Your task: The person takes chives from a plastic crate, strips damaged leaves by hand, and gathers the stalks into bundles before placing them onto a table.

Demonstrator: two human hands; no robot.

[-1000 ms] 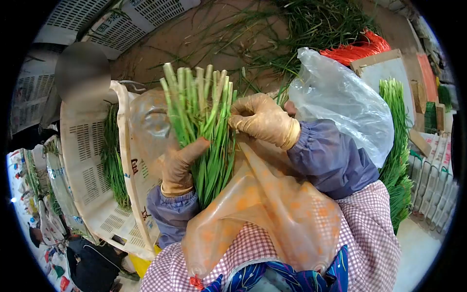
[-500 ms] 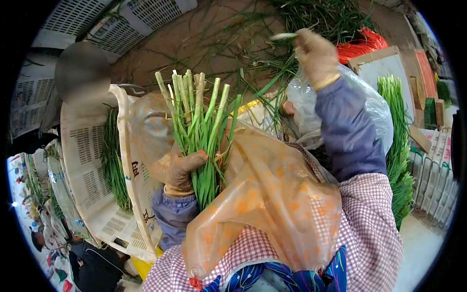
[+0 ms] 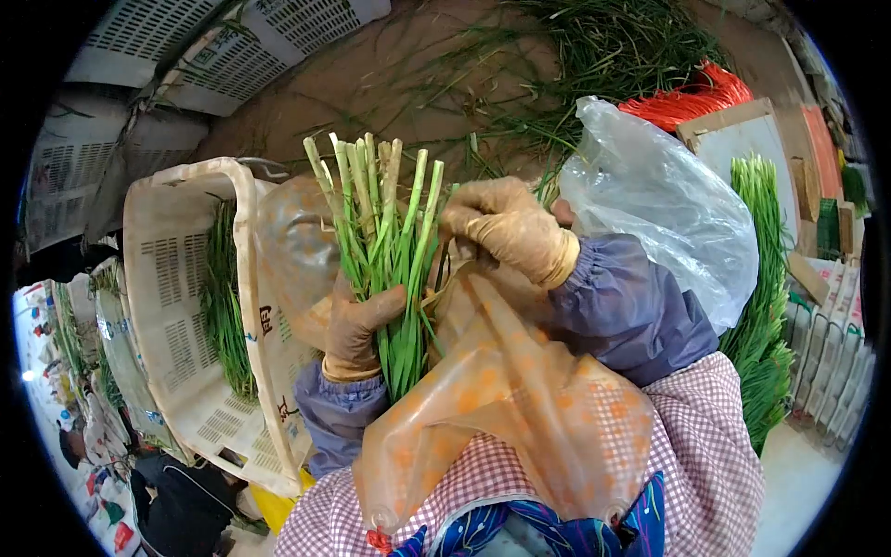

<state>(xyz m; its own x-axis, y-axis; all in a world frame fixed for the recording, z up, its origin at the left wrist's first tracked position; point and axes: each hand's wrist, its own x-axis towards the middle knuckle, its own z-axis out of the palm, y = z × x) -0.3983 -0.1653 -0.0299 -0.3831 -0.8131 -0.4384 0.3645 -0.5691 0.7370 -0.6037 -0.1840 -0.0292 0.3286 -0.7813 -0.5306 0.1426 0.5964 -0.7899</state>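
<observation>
A bunch of green stalks [image 3: 394, 241] with pale cut ends pointing up and away is held in my gloved left hand [image 3: 357, 330], its thumb across the front of the stalks. At the right side of the bunch is my gloved right hand [image 3: 510, 227], its fingers bent together and pressed close. What sits between those fingertips is too small to make out. An orange-spotted translucent plastic apron [image 3: 501, 390] lies over my lap, below the bunch.
A white crate [image 3: 190, 325] with green stalks inside stands at left. Clear plastic [image 3: 664, 204] lies at right, beside a long stack of green stalks [image 3: 761, 306]. Red ties [image 3: 691, 100] and loose leaves [image 3: 622, 46] are at the back. White perforated crates [image 3: 297, 32] stand upper left.
My right hand was out at the upper right with a pale piece half a second ago and is back beside the bunch. The bunch looks thinner than a second ago. My left hand still holds it.
</observation>
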